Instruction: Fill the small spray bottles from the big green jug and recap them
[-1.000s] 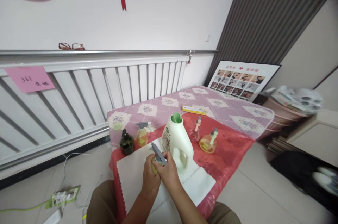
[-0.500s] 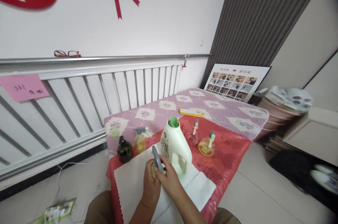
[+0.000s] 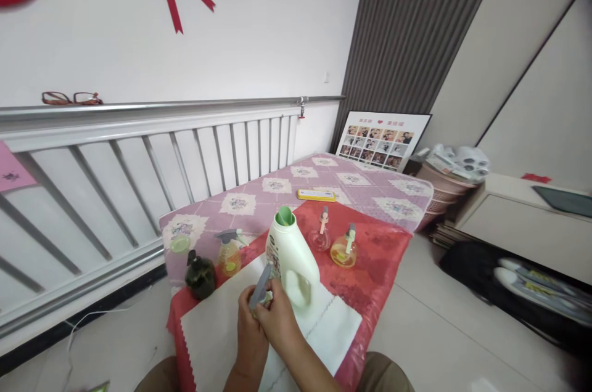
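Close together over the white cloth (image 3: 217, 330), my left hand (image 3: 251, 327) and my right hand (image 3: 278, 315) are both closed around a trigger sprayer (image 3: 261, 284) with a grey top. My fingers hide its lower part, so I cannot tell whether a bottle is attached. Right behind my hands stands a large pale-green jug (image 3: 296, 250) with an open green mouth and a looped handle. To the left are a dark pump bottle (image 3: 201, 278) and an amber spray bottle (image 3: 229, 256). A clear spray bottle (image 3: 319, 238) and a yellow one (image 3: 344, 253) stand right of the jug.
A red plastic sheet (image 3: 370, 244) lies on the patterned tablecloth (image 3: 263, 201). Farther back is a flat yellow box (image 3: 317, 195); a pale-green round lid (image 3: 180, 245) lies at the left. A white radiator (image 3: 208, 161) runs along the wall. Baskets (image 3: 430, 185) stand beyond the table's right end.
The view has turned right, so everything sits farther left in the picture. Both hands still hold the trigger sprayer, now tilted the other way, and my right fingers have shifted on it.
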A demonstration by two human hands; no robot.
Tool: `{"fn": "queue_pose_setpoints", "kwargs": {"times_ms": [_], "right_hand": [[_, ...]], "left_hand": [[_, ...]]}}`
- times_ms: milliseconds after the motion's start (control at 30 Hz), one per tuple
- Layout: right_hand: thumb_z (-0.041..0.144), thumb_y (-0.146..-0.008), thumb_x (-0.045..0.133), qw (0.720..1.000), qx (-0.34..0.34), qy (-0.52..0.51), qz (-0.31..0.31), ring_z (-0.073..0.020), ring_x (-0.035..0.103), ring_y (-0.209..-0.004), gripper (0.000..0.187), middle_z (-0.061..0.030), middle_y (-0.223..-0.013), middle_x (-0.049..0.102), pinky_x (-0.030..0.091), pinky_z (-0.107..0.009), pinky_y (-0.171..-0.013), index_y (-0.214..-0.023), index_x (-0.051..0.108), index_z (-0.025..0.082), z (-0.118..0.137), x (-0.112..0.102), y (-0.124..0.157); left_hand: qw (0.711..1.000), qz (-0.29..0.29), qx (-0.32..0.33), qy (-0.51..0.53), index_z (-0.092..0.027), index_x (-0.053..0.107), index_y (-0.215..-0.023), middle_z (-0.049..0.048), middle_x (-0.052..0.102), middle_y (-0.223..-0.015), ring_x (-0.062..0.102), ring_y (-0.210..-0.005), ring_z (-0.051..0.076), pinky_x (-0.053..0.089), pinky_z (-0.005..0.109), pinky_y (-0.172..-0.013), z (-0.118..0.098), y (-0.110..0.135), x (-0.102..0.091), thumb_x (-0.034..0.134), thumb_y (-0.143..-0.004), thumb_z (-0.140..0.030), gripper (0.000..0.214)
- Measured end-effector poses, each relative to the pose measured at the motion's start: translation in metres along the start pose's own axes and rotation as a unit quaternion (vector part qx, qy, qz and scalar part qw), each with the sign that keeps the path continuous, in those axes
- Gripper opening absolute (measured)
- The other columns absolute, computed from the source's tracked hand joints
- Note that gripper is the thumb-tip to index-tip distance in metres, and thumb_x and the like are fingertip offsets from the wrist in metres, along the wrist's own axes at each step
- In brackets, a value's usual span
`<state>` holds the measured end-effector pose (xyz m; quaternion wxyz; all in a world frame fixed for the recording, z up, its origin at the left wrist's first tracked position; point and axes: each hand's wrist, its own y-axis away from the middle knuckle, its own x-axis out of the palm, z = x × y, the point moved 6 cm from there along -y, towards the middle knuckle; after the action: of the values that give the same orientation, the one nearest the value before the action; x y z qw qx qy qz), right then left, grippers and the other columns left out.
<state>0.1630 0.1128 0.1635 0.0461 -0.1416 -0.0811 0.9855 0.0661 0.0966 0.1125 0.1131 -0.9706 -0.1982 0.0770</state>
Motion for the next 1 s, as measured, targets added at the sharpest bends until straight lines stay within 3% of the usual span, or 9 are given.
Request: {"fn": "queue_pose_setpoints", "kwargs": {"times_ms": [167, 367, 500, 733, 1000], "right_hand": [[0.008, -0.061, 0.051, 1.000, 0.008, -0.003, 0.001, -0.0110, 0.053, -0.050, 0.022, 0.0067, -0.066, 0.053, 0.045, -0.023, -0.048, -0.077, 0.047, 0.024, 0.000, 0.000, -0.001], [0.018, -0.070, 0.059, 0.999, -0.035, 0.005, 0.018, -0.0205, 0.060, -0.084, 0.014, -0.0021, -0.085, 0.061, 0.049, -0.033, -0.077, -0.083, 0.060, 0.021, 0.013, -0.011, 0.004], [0.023, -0.079, 0.055, 0.997, -0.058, -0.001, 0.046, -0.0211, 0.060, -0.092, 0.018, -0.0039, -0.093, 0.063, 0.048, -0.035, -0.085, -0.095, 0.063, 0.021, 0.013, -0.015, 0.006], [0.031, -0.088, 0.049, 0.996, -0.078, -0.011, 0.043, -0.0214, 0.058, -0.101, 0.026, -0.0061, -0.104, 0.063, 0.046, -0.037, -0.093, -0.110, 0.061, 0.024, 0.003, -0.010, 0.011], [0.034, -0.089, 0.045, 0.998, -0.055, -0.017, 0.021, -0.0217, 0.060, -0.097, 0.025, -0.0074, -0.100, 0.064, 0.047, -0.037, -0.090, -0.104, 0.062, 0.022, -0.005, -0.008, 0.011]], "left_hand": [[0.999, 0.026, -0.026, 0.018, -0.016, 0.051, -0.107, 0.0075, 0.066, -0.092, 0.066, -0.083, 0.023, 0.053, 0.036, -0.075, -0.007, -0.003, 0.002, 0.059, -0.074, -0.035, 0.039], [0.998, 0.054, 0.004, 0.042, -0.017, 0.054, -0.111, 0.0090, 0.065, -0.098, 0.063, -0.094, 0.025, 0.051, 0.038, -0.083, -0.022, -0.002, 0.004, 0.051, -0.083, -0.041, 0.037], [0.997, 0.066, 0.028, 0.014, -0.017, 0.054, -0.115, 0.0111, 0.062, -0.108, 0.058, -0.105, 0.024, 0.045, 0.041, -0.095, -0.024, -0.003, 0.001, 0.046, -0.088, -0.043, 0.038], [0.995, 0.087, 0.035, -0.018, -0.018, 0.052, -0.114, 0.0117, 0.061, -0.110, 0.057, -0.107, 0.024, 0.041, 0.042, -0.098, -0.020, -0.003, 0.000, 0.038, -0.092, -0.044, 0.037], [0.999, 0.044, -0.008, -0.016, -0.017, 0.046, -0.115, 0.0131, 0.062, -0.111, 0.059, -0.104, 0.025, 0.045, 0.042, -0.093, -0.007, -0.001, -0.005, 0.047, -0.088, -0.044, 0.038]]}}
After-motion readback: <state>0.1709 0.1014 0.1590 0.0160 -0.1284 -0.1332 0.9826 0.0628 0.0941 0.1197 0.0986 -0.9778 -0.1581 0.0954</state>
